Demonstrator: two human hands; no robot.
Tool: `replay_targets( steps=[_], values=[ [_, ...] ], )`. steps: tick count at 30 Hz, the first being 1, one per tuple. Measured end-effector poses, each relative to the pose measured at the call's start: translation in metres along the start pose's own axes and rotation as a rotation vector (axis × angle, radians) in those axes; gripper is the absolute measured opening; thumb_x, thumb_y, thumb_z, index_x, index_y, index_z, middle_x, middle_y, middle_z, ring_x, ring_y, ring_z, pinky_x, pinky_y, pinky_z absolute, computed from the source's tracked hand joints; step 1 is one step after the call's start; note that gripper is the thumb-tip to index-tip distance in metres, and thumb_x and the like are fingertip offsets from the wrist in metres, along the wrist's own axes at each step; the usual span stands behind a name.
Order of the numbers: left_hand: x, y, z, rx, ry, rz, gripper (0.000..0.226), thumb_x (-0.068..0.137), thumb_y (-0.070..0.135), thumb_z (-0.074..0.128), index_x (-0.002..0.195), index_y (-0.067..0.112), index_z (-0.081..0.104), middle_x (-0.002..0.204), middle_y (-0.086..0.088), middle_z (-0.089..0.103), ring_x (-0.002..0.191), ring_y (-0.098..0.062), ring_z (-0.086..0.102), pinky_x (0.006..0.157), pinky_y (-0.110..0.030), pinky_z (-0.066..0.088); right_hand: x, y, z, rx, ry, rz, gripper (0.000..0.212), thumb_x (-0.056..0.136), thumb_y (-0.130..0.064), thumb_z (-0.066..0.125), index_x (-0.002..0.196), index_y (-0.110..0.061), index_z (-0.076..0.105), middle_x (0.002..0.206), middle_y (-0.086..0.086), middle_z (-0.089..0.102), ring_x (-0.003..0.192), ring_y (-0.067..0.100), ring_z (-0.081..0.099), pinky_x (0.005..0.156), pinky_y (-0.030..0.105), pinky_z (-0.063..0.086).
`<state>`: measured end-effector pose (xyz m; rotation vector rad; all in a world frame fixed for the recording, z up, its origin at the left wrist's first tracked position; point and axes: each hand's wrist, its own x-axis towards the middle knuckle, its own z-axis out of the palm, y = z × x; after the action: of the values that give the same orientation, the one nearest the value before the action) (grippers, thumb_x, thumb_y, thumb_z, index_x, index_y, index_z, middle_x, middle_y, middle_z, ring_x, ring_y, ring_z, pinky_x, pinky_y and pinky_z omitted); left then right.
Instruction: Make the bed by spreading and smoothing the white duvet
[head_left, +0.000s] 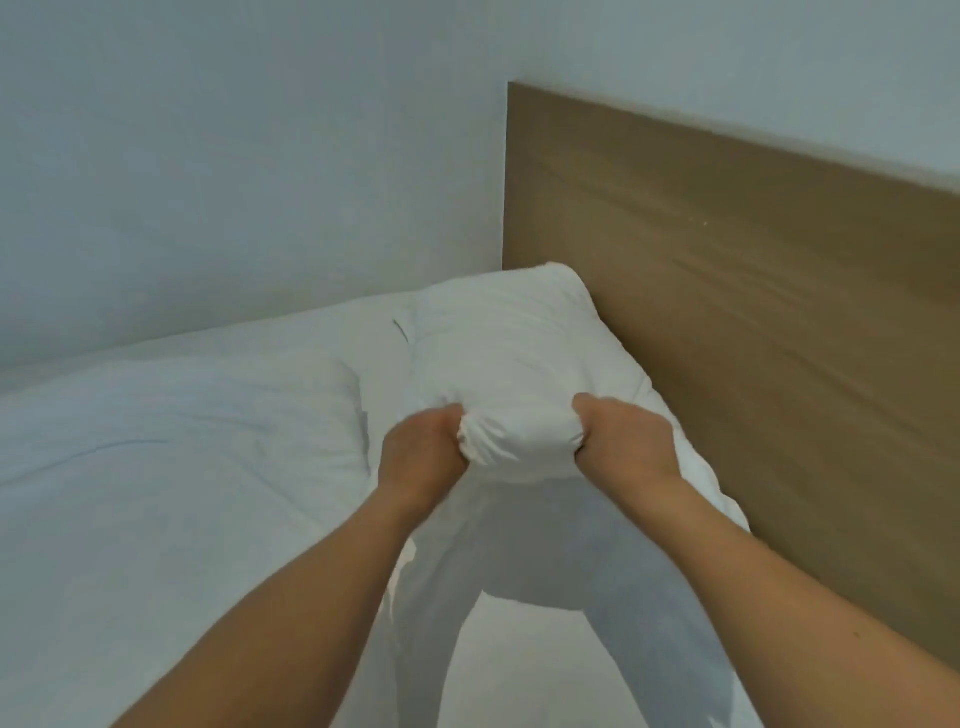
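Both hands clutched a bunched fold of the soft white duvet (514, 364) near the head corner of the bed, the left hand (423, 449) and the right hand (626, 441) close together with fingers curled deep into the cloth. The gripped end rose in a puffed mound touching the flat brown wooden headboard (753, 312), while the rest lay rumpled across the mattress toward the pale wall (234, 182) side; a loose flap hung down below the wrists. To do this step well, the hands probably should have moved apart along the top edge, drawn it level with the headboard, and shaken lightly so the filling settled before being smoothed outward toward the wall edge.
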<state>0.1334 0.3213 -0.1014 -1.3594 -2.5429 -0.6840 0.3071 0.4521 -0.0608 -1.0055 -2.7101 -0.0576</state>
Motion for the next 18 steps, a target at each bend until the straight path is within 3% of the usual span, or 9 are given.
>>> replay_targets(
  steps=[4, 9, 13, 18],
  values=[
    [0.025, 0.004, -0.120, 0.027, 0.199, 0.006, 0.019, 0.078, 0.019, 0.056, 0.068, 0.018, 0.041, 0.068, -0.004, 0.061, 0.058, -0.029, 0.047, 0.051, -0.028, 0.026, -0.002, -0.056, -0.093, 0.179, 0.288, 0.097, 0.006, 0.081, -0.019, 0.049, 0.077, -0.019, 0.045, 0.070, 0.002, 0.057, 0.069, 0.034, 0.055, 0.056, 0.030, 0.031],
    [0.012, -0.012, -0.250, -0.327, 0.507, -0.015, 0.025, 0.077, 0.008, 0.057, 0.069, 0.021, 0.038, 0.061, 0.001, 0.047, 0.056, -0.023, 0.037, 0.048, -0.024, 0.021, -0.014, -0.155, -0.207, 0.420, 0.582, 0.075, 0.020, 0.075, -0.031, 0.044, 0.065, -0.019, 0.031, 0.060, -0.006, 0.044, 0.061, 0.028, 0.039, 0.054, 0.032, 0.028],
    [-0.010, -0.063, -0.343, -0.378, 0.678, -0.009, 0.028, 0.074, 0.006, 0.059, 0.065, 0.019, 0.036, 0.058, 0.004, 0.044, 0.054, -0.023, 0.035, 0.047, -0.023, 0.017, -0.029, -0.249, -0.270, 0.502, 0.711, 0.021, 0.031, 0.080, -0.026, 0.060, 0.068, -0.014, 0.033, 0.059, -0.004, 0.043, 0.062, 0.026, 0.038, 0.055, 0.036, 0.033],
    [-0.069, -0.143, -0.439, -0.434, 0.829, 0.027, 0.033, 0.072, 0.004, 0.052, 0.061, 0.023, 0.028, 0.055, 0.009, 0.035, 0.054, -0.014, 0.027, 0.049, -0.028, 0.021, -0.065, -0.369, -0.321, 0.462, 0.929, -0.175, 0.029, 0.073, -0.015, 0.063, 0.066, -0.017, 0.035, 0.056, -0.004, 0.040, 0.057, 0.026, 0.036, 0.051, 0.029, 0.026]
  ],
)
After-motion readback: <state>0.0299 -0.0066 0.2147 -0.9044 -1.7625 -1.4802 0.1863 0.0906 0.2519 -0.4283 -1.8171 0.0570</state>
